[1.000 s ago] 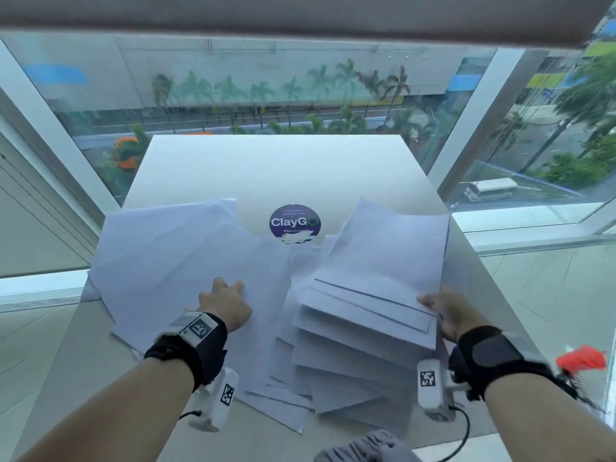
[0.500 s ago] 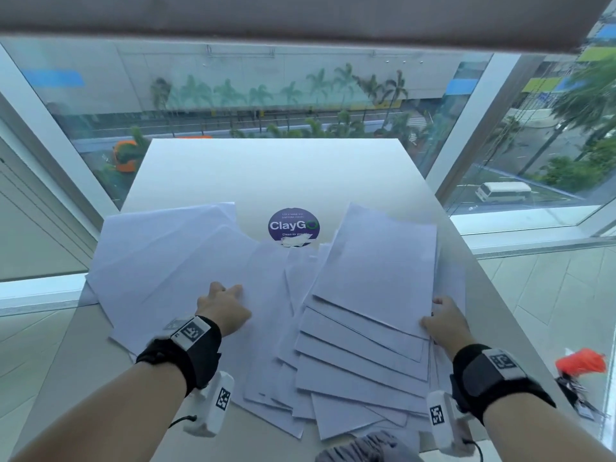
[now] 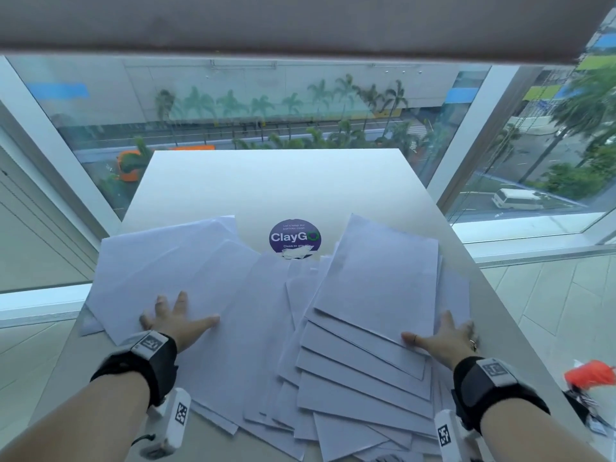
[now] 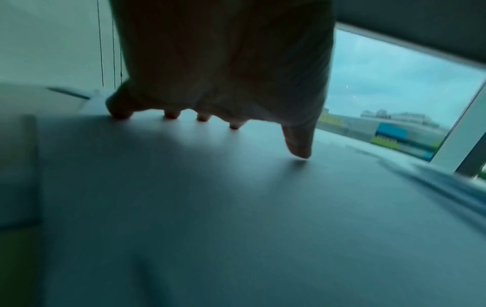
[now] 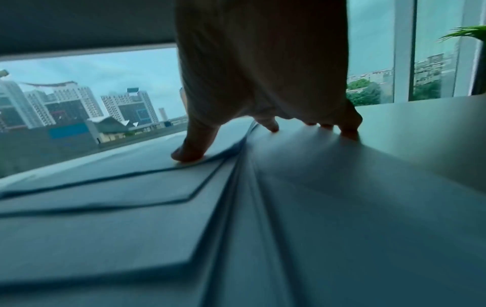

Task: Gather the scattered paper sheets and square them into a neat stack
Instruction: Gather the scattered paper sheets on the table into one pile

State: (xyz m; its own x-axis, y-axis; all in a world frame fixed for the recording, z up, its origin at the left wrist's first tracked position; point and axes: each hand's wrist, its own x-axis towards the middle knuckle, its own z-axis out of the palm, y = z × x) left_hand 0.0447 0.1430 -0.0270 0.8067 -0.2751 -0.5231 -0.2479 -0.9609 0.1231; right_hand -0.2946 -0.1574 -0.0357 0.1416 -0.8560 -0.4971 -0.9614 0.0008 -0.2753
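Head view shows my left hand [image 3: 176, 320] spread wide and flat on the sheets left of the ClayGo sticker [image 3: 294, 237], fingers splayed and holding nothing. My right hand [image 3: 443, 338] is also flat and open, its thumb lying on the top sheet of the fanned pile [image 3: 366, 328] and its other fingers pressing lower paper at the pile's outer edge, right of and nearer to me than the sticker. From the right wrist I can see that thumb on the upper sheets and the fingertips [image 5: 348, 130] on the layer below. All the paper lies on the white table [image 3: 273, 185], between my hands and just on my side of the sticker. The left group [image 3: 166, 261] lies with its long axis slanting away from the sticker; the fanned pile runs roughly toward me. I judge the gathering has only begun: both spreads sit inward of my palms, so the coming sweep turns on pushing toward the line below the sticker, and my right hand is nearer the thicker pile.
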